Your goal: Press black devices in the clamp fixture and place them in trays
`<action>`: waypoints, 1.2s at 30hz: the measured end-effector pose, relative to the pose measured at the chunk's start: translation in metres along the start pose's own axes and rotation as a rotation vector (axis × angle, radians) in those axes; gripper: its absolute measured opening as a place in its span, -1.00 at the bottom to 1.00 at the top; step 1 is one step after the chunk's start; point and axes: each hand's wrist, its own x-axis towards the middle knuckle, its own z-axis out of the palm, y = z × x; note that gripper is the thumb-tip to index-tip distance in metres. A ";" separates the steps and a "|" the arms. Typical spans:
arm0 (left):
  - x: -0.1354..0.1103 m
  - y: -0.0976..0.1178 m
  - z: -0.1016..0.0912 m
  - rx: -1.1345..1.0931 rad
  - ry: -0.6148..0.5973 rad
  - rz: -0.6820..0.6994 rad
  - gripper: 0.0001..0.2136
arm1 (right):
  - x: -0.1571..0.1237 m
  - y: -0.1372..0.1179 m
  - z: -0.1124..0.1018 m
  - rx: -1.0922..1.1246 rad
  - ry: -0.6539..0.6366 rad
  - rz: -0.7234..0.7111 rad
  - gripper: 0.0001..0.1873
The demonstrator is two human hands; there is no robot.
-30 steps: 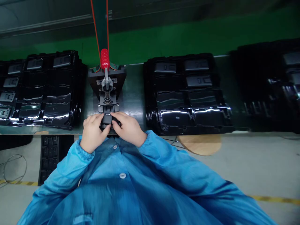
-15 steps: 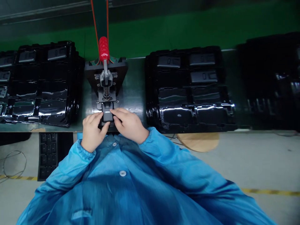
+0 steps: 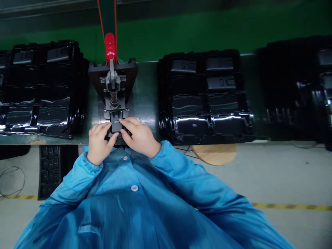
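Note:
A small black plastic casing (image 3: 116, 126) with white lettering lies at the front of a toggle-clamp fixture (image 3: 111, 77), below its metal plunger. My left hand (image 3: 100, 142) holds the casing from the left, thumb at the near edge and fingers at the side. On the opposite side, my right hand (image 3: 140, 135) grips it with thumb and fingers, the index fingertip lying at its upper right. The clamp's red handle (image 3: 110, 46) points up and away from me, with neither hand on it.
Stacked black trays (image 3: 52, 88) stand left of the fixture and another tray stack (image 3: 204, 100) stands to the right, both with grey-black casings in some pockets. More dark trays (image 3: 287, 93) lie farther right. A round wooden stool top (image 3: 215, 154) shows below the bench edge.
The whole view has shifted slightly, so the bench and fixture appear a little farther left and up. Both hands keep their hold on the casing, with hardly any movement.

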 end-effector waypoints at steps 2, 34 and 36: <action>0.001 -0.001 0.001 0.002 0.010 0.007 -0.63 | 0.000 -0.001 0.001 -0.009 -0.009 0.012 -0.50; 0.013 0.031 -0.075 -0.507 0.362 -0.116 -0.80 | 0.114 -0.054 -0.142 0.308 0.637 -0.132 -0.79; 0.011 0.035 -0.081 -0.517 0.367 -0.116 -0.81 | 0.138 -0.072 -0.155 0.238 0.421 -0.015 -0.71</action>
